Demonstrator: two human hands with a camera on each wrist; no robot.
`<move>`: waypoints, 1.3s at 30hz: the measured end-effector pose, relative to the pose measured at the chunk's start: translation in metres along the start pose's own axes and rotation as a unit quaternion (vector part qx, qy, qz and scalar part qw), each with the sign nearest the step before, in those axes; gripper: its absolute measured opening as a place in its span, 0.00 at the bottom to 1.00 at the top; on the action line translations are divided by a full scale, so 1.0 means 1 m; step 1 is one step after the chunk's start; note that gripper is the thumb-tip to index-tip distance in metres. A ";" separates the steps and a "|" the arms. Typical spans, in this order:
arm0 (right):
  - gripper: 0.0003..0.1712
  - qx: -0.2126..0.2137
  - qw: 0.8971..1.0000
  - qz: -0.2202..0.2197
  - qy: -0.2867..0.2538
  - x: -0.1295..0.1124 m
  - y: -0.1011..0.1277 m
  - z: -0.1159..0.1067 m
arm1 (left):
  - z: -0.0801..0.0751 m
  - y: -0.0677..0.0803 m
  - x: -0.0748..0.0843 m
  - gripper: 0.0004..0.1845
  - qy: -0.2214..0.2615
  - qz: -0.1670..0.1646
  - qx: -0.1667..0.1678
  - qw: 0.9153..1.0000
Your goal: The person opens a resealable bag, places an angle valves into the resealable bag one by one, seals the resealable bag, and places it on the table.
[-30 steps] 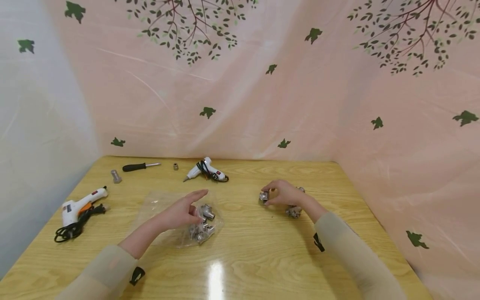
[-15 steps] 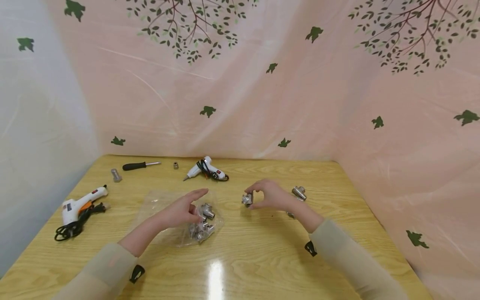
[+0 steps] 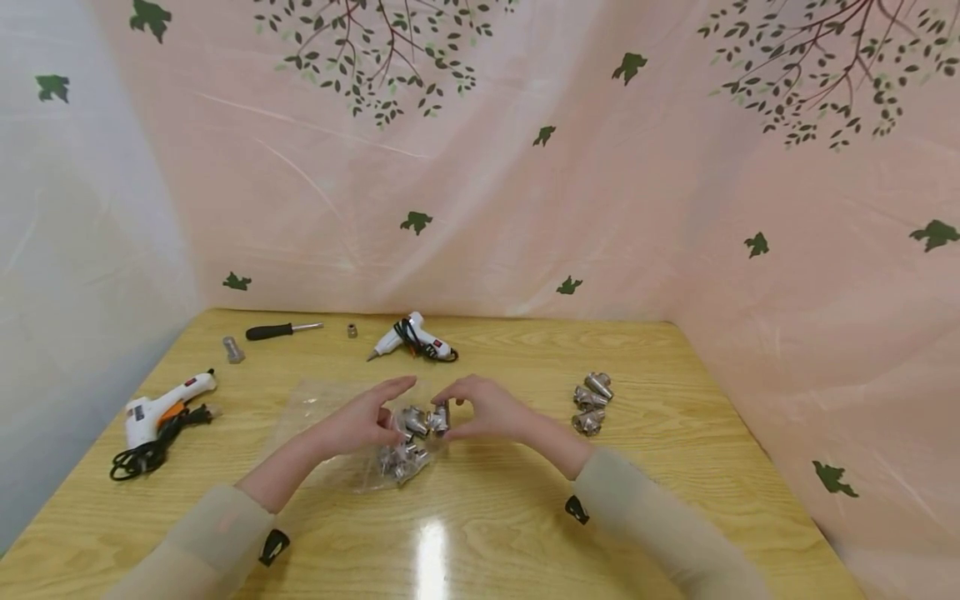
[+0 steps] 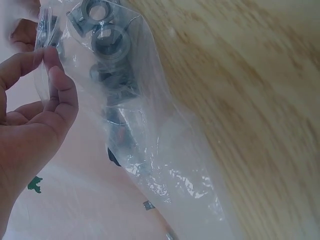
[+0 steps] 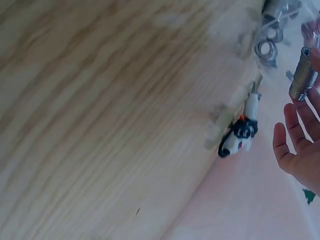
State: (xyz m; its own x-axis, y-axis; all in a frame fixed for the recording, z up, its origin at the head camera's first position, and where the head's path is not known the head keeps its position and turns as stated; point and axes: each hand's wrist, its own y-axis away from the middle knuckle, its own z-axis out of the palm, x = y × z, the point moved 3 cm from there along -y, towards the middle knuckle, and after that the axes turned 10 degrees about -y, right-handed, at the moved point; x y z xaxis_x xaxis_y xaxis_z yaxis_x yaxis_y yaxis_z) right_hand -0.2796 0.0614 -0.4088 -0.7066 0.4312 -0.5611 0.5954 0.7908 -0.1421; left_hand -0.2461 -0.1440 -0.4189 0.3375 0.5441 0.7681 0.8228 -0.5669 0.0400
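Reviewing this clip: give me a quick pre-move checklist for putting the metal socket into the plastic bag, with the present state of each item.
1. Right hand holds the metal socket: ok.
2. Left hand pinches the plastic bag edge: ok.
3. Bag mouth wide enough for the socket: cannot tell.
4. Socket close to the bag: ok.
5. Loose sockets lie apart on the table, out of the way: ok.
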 end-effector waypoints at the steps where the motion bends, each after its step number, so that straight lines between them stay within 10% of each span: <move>1: 0.30 -0.005 1.000 -0.001 0.002 -0.001 -0.003 0.004 | 0.000 0.000 -0.001 0.47 0.000 -0.001 0.001 1.000; 22: 0.32 -0.041 0.998 0.004 -0.056 -0.008 -0.033 0.035 | -0.002 0.001 0.001 0.46 -0.020 -0.010 0.014 1.000; 39: 0.33 -0.016 0.998 0.002 -0.068 0.000 0.011 -0.012 | -0.003 0.003 0.004 0.46 -0.021 -0.003 0.022 1.000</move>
State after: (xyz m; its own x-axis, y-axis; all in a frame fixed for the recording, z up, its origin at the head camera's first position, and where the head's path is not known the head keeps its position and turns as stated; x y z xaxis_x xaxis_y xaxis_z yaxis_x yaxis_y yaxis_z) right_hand -0.2773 0.0748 -0.4007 -0.6444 0.3738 -0.6670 0.5841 0.8037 -0.1139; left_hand -0.2439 -0.1454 -0.4143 0.3503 0.5734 0.7406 0.8439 -0.5363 0.0161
